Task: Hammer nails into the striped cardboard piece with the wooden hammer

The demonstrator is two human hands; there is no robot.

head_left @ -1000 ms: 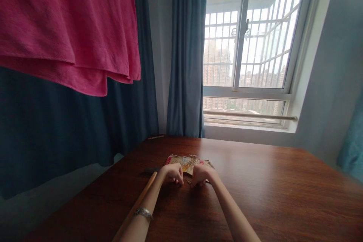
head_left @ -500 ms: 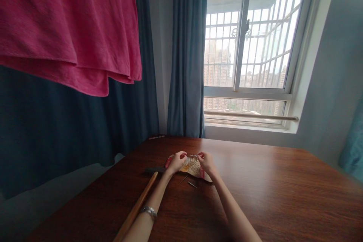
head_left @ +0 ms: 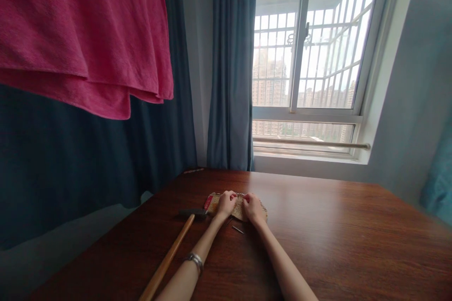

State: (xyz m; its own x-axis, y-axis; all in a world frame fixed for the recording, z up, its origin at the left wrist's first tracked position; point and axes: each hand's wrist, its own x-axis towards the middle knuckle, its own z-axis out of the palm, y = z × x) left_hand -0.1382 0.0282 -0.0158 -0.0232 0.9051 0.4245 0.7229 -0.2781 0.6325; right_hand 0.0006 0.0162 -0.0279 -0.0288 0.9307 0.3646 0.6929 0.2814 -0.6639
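Note:
A small patterned piece (head_left: pixel 239 212), beige with red at its left end, lies on the table; its exact kind I cannot make out. Short evenly spaced ridges run along its far and right edges. My left hand (head_left: pixel 226 203) is closed, its fingertips pinching that far edge left of the middle. Just to the right, my right hand (head_left: pixel 252 206) pinches the same edge, fingers curled. The hands cover much of the piece. A thin metal pin-like piece (head_left: pixel 238 229) lies on the near side, with another slim one partly hidden by my left wrist.
Left of my left forearm lies a hammer-like tool with a dark head (head_left: pixel 197 213) and a long wooden handle (head_left: pixel 169 258). The brown wooden table (head_left: pixel 335 244) reaches toward a curtain (head_left: pixel 231 80) and barred window. A pink towel (head_left: pixel 88 42) hangs at upper left.
Both hands have drawn closer together along the far edge. The right end of the patterned piece, with its ridges, now shows beyond my right hand. The camera view has shifted slightly.

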